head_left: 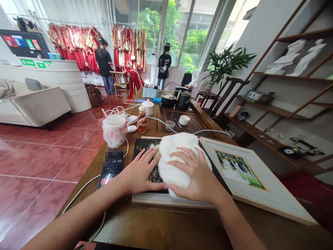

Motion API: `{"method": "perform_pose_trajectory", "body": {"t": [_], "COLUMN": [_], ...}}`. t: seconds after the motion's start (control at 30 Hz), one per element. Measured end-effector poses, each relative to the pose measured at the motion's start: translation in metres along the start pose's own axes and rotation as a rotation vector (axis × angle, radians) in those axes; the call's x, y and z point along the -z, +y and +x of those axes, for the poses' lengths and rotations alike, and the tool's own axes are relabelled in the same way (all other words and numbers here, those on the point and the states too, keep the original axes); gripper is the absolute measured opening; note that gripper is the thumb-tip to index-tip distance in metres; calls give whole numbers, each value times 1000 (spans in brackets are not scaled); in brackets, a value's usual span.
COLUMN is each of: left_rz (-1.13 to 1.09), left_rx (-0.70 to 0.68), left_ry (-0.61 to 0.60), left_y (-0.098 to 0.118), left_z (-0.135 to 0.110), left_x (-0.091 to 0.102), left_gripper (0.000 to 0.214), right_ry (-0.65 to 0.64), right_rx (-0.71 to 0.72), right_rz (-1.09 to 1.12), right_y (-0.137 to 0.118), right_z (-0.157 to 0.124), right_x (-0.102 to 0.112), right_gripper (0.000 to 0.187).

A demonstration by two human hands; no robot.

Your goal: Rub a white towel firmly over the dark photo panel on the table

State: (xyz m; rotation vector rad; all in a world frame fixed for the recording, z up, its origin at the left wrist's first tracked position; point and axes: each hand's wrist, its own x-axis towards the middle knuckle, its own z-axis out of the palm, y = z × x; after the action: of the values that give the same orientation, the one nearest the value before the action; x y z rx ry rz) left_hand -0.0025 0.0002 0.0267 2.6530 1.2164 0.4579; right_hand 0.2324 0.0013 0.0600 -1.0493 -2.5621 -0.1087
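Note:
A bunched, fluffy white cloth lies on a dark picture panel, covering much of its middle. My right hand is curved over the cloth, its fingers apart on top and its thumb at the near side, gripping it against the panel. Beside the cloth, my left hand rests flat on the panel's left part with fingers spread. Under the panel's near edge shows a pale frame. To the right leans a white-framed photo of people outdoors on grass.
A phone with a white cable lies left of the panel. Behind it stand a plastic-wrapped white tub and a brown-labelled bottle. Farther back are a white cup and dark pots. Two people stand near the red garments.

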Motion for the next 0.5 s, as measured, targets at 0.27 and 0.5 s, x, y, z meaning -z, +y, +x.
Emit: {"method": "perform_pose_trajectory", "body": {"t": [0.27,0.5], "left_rz": [-17,-18], "left_rx": [16,22], "left_ry": [1,-13], "left_y": [1,0], "left_z": [1,1], "left_x": [-1,-1], "left_gripper": [97,98], "right_ry": [5,92], "right_rx": [-51,-260], "right_rz": [-46,-283], "right_y": [17,57], "right_z": [-3,-17], "right_x": [2,2], "right_gripper": [37,34]}}
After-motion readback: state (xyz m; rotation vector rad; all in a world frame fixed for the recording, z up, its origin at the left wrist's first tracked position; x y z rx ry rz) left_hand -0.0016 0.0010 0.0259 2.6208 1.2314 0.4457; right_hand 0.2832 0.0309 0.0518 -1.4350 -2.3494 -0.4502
